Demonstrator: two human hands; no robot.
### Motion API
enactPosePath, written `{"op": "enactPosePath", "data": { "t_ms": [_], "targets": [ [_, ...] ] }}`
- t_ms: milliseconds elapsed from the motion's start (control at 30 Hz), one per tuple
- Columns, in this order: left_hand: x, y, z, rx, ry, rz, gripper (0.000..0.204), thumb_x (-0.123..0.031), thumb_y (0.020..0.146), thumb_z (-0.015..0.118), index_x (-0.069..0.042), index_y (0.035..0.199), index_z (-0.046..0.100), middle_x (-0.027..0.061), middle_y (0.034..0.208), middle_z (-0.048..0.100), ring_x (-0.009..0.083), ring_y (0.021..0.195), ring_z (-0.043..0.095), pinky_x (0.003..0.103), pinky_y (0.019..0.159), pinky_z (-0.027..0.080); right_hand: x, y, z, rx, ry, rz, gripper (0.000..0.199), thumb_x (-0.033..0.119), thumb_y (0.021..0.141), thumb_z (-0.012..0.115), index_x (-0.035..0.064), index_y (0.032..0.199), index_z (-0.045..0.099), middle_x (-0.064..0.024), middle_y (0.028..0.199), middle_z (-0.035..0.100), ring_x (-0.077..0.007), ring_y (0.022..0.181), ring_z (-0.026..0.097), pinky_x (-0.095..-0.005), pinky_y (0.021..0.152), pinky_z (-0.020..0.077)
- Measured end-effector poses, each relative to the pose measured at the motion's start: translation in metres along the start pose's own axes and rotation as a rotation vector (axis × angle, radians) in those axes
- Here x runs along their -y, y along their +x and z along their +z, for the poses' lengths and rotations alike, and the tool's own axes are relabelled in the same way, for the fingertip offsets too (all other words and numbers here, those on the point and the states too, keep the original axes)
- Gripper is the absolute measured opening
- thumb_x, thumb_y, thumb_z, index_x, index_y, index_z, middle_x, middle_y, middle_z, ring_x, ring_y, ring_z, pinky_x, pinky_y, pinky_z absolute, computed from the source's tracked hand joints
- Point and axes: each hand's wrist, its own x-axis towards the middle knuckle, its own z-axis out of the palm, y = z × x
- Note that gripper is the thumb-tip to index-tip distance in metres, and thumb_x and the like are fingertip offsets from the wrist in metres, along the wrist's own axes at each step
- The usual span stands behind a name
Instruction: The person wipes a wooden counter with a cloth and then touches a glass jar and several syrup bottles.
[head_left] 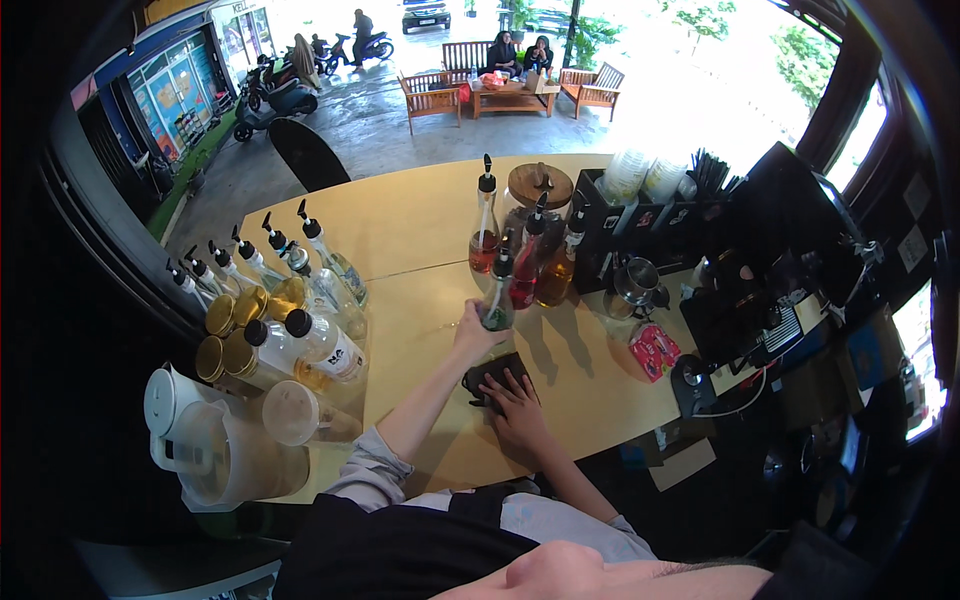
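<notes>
My left hand (474, 330) is closed round the lower part of a clear pump-top bottle (498, 295) with dark green liquid at its bottom. The bottle stands upright or nearly so; I cannot tell whether its base touches the counter. Just nearer to me, my right hand (514, 402) lies with fingers spread on a folded black cloth (490, 373). Beyond the left hand are more pump bottles: one with orange-red liquid (484, 245), one with red liquid (525, 265) and one with amber liquid (556, 272).
On the left of the wooden counter (410, 290) crowd several pump bottles (340, 270), gold-lidded jars (222, 315) and plastic pitchers (250, 460). A wooden-lidded jar (540, 185), a black cup organizer (625, 215), a metal cup (636, 280) and a pink packet (655, 352) stand at the right.
</notes>
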Motion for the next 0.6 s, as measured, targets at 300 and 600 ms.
{"op": "enactPosePath", "data": {
  "t_ms": [300, 600],
  "targets": [
    [-0.033, -0.015, 0.037, 0.194, 0.177, 0.114, 0.097, -0.044, 0.061, 0.091, -0.002, 0.133, 0.042, 0.0245, 0.125, 0.057, 0.0391, 0.121, 0.053, 0.045, 0.103, 0.045, 0.016, -0.004, 0.000, -0.021, -0.023, 0.008, 0.059, 0.020, 0.084, 0.057, 0.0217, 0.143, 0.051, -0.0009, 0.157, 0.041, -0.0301, 0.150, 0.026, -0.0532, 0.124, 0.0118],
    [-0.034, -0.016, 0.059, 0.307, 0.125, 0.164, 0.121, -0.047, 0.066, 0.088, 0.000, 0.152, 0.017, 0.0255, 0.149, 0.036, 0.0430, 0.137, 0.036, 0.047, 0.115, 0.034, 0.025, 0.008, 0.012, 0.088, -0.149, 0.044, 0.060, 0.022, 0.078, 0.060, 0.0103, 0.136, 0.056, -0.0093, 0.150, 0.048, -0.0321, 0.146, 0.032, -0.0524, 0.124, 0.0105]
  ]
}}
